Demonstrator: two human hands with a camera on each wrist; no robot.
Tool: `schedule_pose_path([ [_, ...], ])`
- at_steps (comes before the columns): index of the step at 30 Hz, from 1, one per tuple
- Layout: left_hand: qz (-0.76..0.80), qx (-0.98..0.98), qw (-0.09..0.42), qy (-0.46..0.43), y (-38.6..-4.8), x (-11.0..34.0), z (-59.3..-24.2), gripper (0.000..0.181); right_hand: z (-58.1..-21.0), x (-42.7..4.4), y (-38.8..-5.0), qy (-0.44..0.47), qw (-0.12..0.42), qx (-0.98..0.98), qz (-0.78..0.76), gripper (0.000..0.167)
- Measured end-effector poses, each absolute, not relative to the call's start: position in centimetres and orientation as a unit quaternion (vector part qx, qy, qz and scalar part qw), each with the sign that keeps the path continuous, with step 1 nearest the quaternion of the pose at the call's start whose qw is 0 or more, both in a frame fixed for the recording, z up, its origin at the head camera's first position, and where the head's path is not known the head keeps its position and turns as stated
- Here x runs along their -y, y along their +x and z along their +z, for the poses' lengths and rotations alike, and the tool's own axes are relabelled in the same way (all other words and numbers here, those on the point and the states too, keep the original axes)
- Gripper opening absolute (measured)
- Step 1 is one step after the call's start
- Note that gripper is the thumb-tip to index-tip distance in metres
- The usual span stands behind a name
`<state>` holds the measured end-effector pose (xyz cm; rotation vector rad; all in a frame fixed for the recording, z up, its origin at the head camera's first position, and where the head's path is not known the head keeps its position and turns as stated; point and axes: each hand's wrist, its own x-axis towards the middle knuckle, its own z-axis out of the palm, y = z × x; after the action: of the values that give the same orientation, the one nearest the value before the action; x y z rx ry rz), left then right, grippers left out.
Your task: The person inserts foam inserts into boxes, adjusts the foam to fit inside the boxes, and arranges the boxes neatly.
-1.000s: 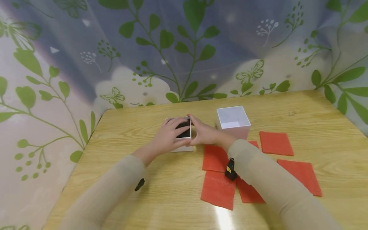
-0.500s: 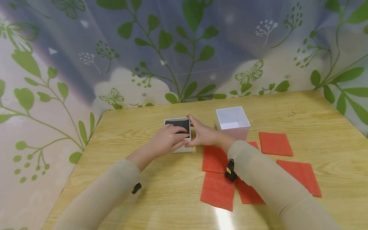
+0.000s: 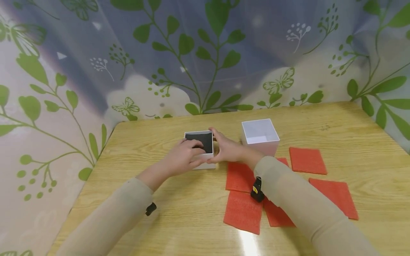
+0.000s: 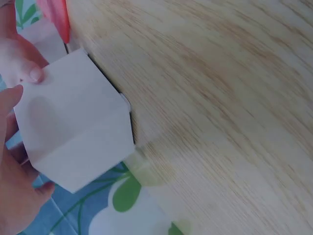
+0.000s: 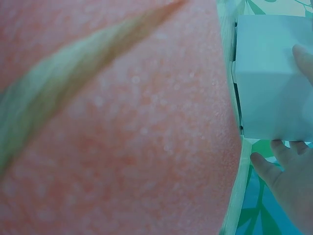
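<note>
A white square box stands on the table with its top uncovered in the head view. Dark cloth-like material lies inside, just below the rim. My left hand reaches over the near left side, its fingers lightly bent and touching the dark material. Its thumb is near the front wall. My right hand grips the box's right side, thumb at the front corner and fingers at the far corner. In the right wrist view, fingers lie along the edge of the same box.
A second box, white inside with a pinkish front, stands right of my right hand. Several red cloth squares lie on the wooden table, including a loose one at the right. A patterned curtain hangs behind.
My left hand has drawn back left from across the box top, uncovering more of the dark material. My right hand keeps its grip on the box.
</note>
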<state>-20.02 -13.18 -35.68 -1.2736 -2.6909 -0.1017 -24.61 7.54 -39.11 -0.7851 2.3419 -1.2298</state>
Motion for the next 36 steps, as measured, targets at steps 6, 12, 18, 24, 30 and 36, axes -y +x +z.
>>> schedule_pose_path([
  [6,0.013,0.923,0.086,-0.374,-19.7,14.1,-35.1,0.031,-39.2,-7.4,-24.5,-0.274,0.187,-0.835,-0.438,0.115],
  [12,0.09,0.947,0.071,-0.302,-20.1,14.8,-34.7,0.065,-39.2,-7.3,-24.5,-0.277,0.185,-0.835,-0.438,0.115],
  [18,0.154,0.943,0.064,-0.288,-20.3,14.8,-34.7,0.083,-39.3,-7.3,-24.6,-0.28,0.182,-0.835,-0.437,0.116],
  [24,0.165,0.943,0.044,-0.285,-20.5,14.1,-34.3,0.081,-39.2,-7.4,-24.6,-0.28,0.181,-0.837,-0.433,0.116],
  [30,0.189,0.935,0.065,-0.293,-20.2,14.1,-34.5,0.077,-39.3,-7.4,-24.5,-0.282,0.177,-0.84,-0.429,0.116],
  [36,0.195,0.925,0.096,-0.311,-19.9,14.2,-34.7,0.073,-39.2,-7.5,-24.5,-0.281,0.18,-0.84,-0.429,0.117],
])
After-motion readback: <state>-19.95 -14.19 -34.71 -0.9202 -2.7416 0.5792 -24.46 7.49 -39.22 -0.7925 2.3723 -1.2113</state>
